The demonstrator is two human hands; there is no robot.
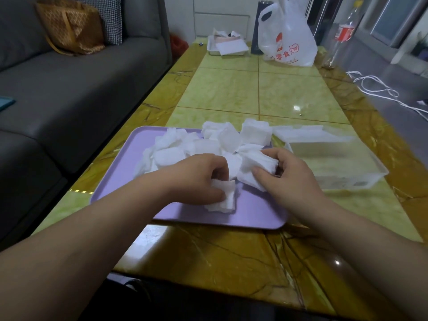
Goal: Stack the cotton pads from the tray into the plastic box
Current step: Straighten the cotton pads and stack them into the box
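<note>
A lilac tray (129, 163) lies on the table with a loose heap of white square cotton pads (199, 144) across its far half. My left hand (196, 179) pinches a few cotton pads (225, 196) near the tray's middle. My right hand (289, 174) grips a thicker stack of pads (257, 165) between thumb and fingers, just above the tray's right side. The clear plastic box (335, 163) stands to the right of the tray, its lid (298, 133) open at the back.
A grey sofa (69, 89) runs along the left of the green tiled table (254, 89). At the far end sit a white tray with papers (228, 46), a white plastic bag (287, 35) and a bottle (345, 31). White cords (379, 89) lie off the right edge.
</note>
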